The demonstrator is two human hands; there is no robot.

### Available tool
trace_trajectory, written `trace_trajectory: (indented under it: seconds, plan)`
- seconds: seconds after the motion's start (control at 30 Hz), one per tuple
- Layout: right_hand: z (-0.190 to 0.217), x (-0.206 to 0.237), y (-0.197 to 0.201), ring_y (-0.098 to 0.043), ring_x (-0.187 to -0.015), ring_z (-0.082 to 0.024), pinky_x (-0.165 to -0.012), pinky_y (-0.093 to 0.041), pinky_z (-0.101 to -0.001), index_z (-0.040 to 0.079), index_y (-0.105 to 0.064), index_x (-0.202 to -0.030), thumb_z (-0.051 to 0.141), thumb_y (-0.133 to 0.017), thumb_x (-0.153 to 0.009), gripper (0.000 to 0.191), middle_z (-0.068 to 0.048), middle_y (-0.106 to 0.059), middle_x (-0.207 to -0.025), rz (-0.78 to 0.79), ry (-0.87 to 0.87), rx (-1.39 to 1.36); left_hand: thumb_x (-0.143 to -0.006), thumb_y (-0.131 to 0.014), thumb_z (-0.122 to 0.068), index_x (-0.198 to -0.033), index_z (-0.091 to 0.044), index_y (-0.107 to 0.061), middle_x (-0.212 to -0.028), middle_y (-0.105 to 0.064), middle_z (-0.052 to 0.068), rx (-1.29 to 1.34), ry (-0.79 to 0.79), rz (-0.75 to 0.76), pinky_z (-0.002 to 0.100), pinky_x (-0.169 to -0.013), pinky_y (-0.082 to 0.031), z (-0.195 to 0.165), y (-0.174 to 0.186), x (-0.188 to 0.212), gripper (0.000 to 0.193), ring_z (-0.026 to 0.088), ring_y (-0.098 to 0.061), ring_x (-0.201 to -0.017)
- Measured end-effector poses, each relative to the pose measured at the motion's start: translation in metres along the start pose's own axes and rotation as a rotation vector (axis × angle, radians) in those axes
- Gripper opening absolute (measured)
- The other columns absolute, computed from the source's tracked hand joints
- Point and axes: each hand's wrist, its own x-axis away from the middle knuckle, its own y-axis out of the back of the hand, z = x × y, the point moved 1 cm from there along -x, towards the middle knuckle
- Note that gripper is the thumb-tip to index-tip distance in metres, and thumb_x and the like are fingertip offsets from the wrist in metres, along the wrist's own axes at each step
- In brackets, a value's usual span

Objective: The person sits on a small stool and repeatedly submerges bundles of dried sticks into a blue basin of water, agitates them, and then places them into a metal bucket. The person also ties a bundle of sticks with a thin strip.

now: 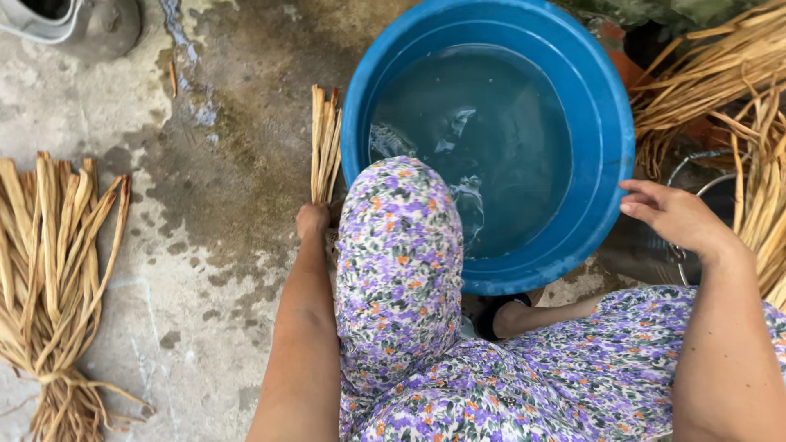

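Two hands: left [312, 219] grips reed strips [324, 141]; right [673, 214] beside basin [610, 139].

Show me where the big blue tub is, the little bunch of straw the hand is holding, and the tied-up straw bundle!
blue tub [610, 155]: head view, on its right rim.
small straw bunch [325, 139]: head view, mid-length of the strips, above the left hand [312, 221].
tied straw bundle [49, 270]: head view, middle of the strips.
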Motion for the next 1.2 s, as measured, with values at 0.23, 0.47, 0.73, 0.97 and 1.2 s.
trace_trajectory:
  seconds: [0.23,0.47,0.73,0.97,1.2]
  plan:
    - [-0.016,0.002,-0.002,-0.071,-0.108,-0.025,-0.099,-0.051,-0.0374,0.015,-0.060,-0.146,0.028,-0.066,-0.096,0.052,-0.012,-0.077,-0.115,-0.011,0.018,-0.050,-0.093,-0.066,-0.043,-0.105,0.003,-0.069,-0.102,-0.074,0.024,0.152,-0.193,-0.053,0.049,-0.084,-0.059,-0.010,0.031,-0.015,0.048,0.038,-0.074,-0.095]
    - [-0.015,0.003,0.000,-0.069,-0.111,-0.026,-0.099,-0.050,-0.0384,0.015,-0.059,-0.145,0.028,-0.067,-0.096,0.052,-0.012,-0.074,-0.120,-0.033,0.098,-0.015,-0.103,-0.066,-0.036,-0.115,0.008,-0.059,-0.093,-0.069,0.033,-0.273,-0.785,-0.476,0.056,-0.071,-0.056,-0.104,0.182,-0.005,0.047,0.050,-0.069,-0.083]
    - [0.004,0.026,0.011,-0.069,-0.112,-0.028,-0.099,-0.052,-0.0400,0.015,-0.058,-0.147,0.028,-0.065,-0.097,0.052,-0.014,-0.072,-0.122,-0.104,0.195,-0.072,-0.104,-0.069,-0.034,-0.110,-0.007,-0.068,-0.084,-0.072,0.022,-0.791,-1.394,-0.338,0.052,-0.074,-0.056,-0.217,0.254,0.264,0.028,0.041,-0.070,-0.080]
    - [0.014,0.028,0.008,-0.068,-0.113,-0.028,-0.099,-0.052,-0.0399,0.016,-0.058,-0.146,0.027,-0.066,-0.096,0.052,-0.013,-0.072,-0.124,-0.120,0.249,-0.112,-0.100,-0.062,-0.024,-0.100,-0.014,-0.077,-0.090,-0.076,0.011,-1.230,-1.572,-0.278,0.052,-0.079,-0.056,-0.266,0.158,0.311,0.019,0.031,-0.076,-0.082]
    - [0.021,-0.025,-0.051,-0.067,-0.113,-0.030,-0.099,-0.051,-0.0416,0.015,-0.059,-0.143,0.030,-0.068,-0.096,0.051,-0.014,-0.071,-0.124,-0.035,0.226,-0.107,-0.050,-0.086,-0.029,-0.124,-0.024,-0.070,-0.145,-0.054,0.011,-0.975,-1.791,-0.451,0.077,-0.105,-0.017,-0.313,0.017,0.243,0.076,0.038,-0.043,-0.142]
